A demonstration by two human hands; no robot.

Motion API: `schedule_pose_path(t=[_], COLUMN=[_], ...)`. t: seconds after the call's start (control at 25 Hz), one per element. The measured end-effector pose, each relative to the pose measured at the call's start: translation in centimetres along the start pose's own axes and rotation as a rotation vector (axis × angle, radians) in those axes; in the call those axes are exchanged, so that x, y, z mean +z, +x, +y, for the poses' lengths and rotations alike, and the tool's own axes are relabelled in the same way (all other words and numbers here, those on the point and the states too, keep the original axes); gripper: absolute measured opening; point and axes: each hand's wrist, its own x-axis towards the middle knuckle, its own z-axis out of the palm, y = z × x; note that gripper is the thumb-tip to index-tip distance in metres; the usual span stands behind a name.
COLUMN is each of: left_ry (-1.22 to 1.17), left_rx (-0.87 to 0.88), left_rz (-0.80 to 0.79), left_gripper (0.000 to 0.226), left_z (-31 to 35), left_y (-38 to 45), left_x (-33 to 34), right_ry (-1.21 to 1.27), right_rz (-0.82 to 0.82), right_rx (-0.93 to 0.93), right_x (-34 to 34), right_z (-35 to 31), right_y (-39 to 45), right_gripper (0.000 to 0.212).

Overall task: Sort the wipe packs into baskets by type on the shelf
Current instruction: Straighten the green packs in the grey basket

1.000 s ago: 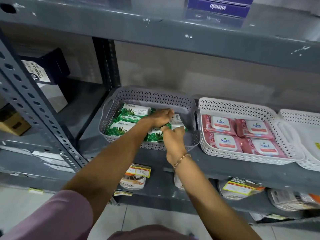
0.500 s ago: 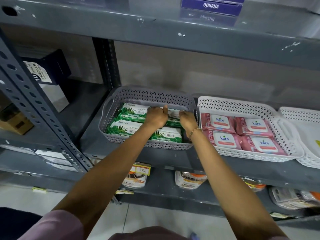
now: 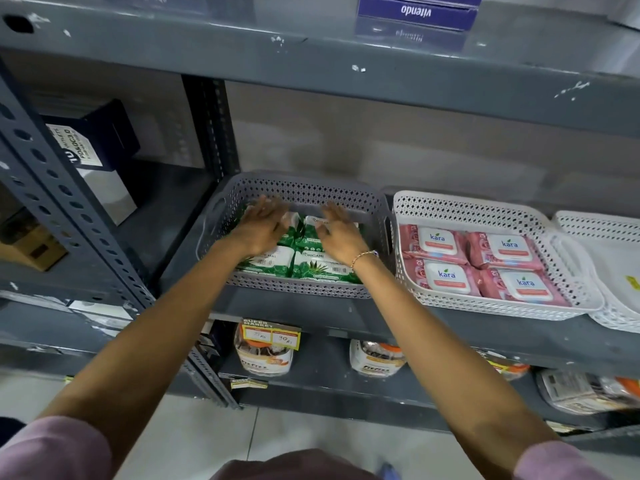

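A grey perforated basket (image 3: 298, 188) on the shelf holds several green and white Origami wipe packs (image 3: 322, 266). My left hand (image 3: 259, 226) hovers flat over the back left packs, fingers spread, slightly blurred. Over the back right packs my right hand (image 3: 341, 233), with a bracelet at the wrist, is also flat and spread. Neither hand grips a pack. To the right, a white basket (image 3: 460, 206) holds several pink Kara wipe packs (image 3: 446, 278) laid in two rows.
Another white basket (image 3: 609, 230) sits at the far right, partly cut off. A shelf beam (image 3: 311, 67) runs overhead with a purple box (image 3: 415, 12) on it. Snack packets (image 3: 266, 355) lie on the lower shelf. A perforated upright (image 3: 69, 216) stands at left, with boxes behind.
A green pack held between both hands over the basket's right side now lies in the grey basket. Both hands have let go, spread flat and moved toward the back.
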Motion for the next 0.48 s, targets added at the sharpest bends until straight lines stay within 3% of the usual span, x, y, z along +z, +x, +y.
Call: schedule_pose_path(t=[0.08,0.16,0.48], left_ry=[0.114,0.123,0.113], left_rx=[0.012,0.006,-0.001], left_rz=[-0.148,-0.188,-0.233], left_gripper=[0.06,0.061,0.063], left_z=[-0.5,-0.6,-0.5], left_y=[-0.1,0.1,-0.1], left_x=[1.1,1.9,1.6], right_ry=[-0.208,-0.305,-0.355], right_rz=[-0.166,-0.256,-0.337], right_rx=[-0.04,-0.019,0.019], right_x=[1.6,2.6,3.0], right_z=[-0.1,0.5,0.3], right_y=[0.6,1.2,1.6], right_gripper=[0.064,0.069,0.071])
